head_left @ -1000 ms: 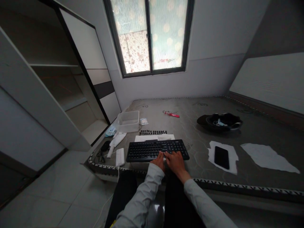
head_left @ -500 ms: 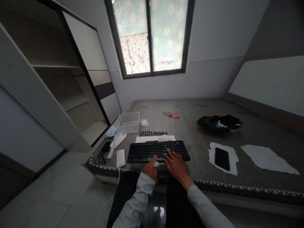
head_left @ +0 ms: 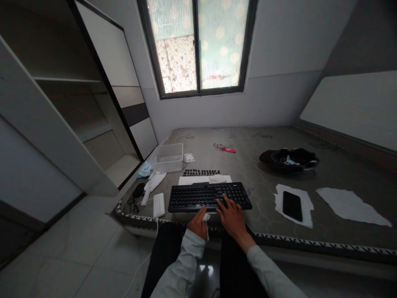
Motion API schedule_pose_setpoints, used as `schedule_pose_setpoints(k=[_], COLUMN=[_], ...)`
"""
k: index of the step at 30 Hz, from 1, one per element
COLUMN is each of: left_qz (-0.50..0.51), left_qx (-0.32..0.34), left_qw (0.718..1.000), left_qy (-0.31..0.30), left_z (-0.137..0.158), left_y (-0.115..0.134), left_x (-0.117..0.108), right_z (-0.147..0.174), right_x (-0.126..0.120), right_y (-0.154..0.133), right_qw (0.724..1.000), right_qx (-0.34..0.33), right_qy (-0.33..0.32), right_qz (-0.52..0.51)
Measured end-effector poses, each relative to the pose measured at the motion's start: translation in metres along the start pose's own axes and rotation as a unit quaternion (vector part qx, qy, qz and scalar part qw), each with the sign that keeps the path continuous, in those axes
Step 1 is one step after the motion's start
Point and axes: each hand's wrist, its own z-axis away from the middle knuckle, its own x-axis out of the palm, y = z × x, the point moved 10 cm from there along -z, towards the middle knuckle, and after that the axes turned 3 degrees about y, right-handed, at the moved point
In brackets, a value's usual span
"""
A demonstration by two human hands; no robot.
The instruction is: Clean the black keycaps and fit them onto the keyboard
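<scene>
A black keyboard (head_left: pixel 198 197) lies near the front edge of a grey mattress-like surface (head_left: pixel 248 165). My right hand (head_left: pixel 232 215) rests flat on the keyboard's right-hand keys, fingers spread. My left hand (head_left: pixel 198 223) hovers just in front of the keyboard's near edge, closed around a small white piece, perhaps a cloth or wipe (head_left: pixel 205 217). White paper (head_left: pixel 204 179) lies under the keyboard's far edge, and a row of loose black keycaps (head_left: pixel 201 172) sits behind it.
A clear plastic tub (head_left: pixel 167 157) stands at the left. White devices (head_left: pixel 158 204) and cables lie near the left corner. A black phone (head_left: pixel 292 205) rests on torn paper; a dark cap (head_left: pixel 290 159) and a red item (head_left: pixel 225 148) lie farther back.
My left hand has pulled back off the keys toward me, now holding a small white piece. My right hand stays on the keyboard. The view shifted slightly.
</scene>
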Motion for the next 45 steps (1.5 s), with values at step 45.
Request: schedule_pose_setpoints(k=[45], left_qz=[0.091], left_qx=[-0.059], left_qw=[0.994], left_qy=[0.025], left_z=[0.008], left_y=[-0.017], left_x=[0.001], right_z=[-0.06], right_x=[0.006], right_y=[0.007], right_qw=[0.958], right_qx=[-0.251], right_qy=[-0.123], right_qz=[0.066])
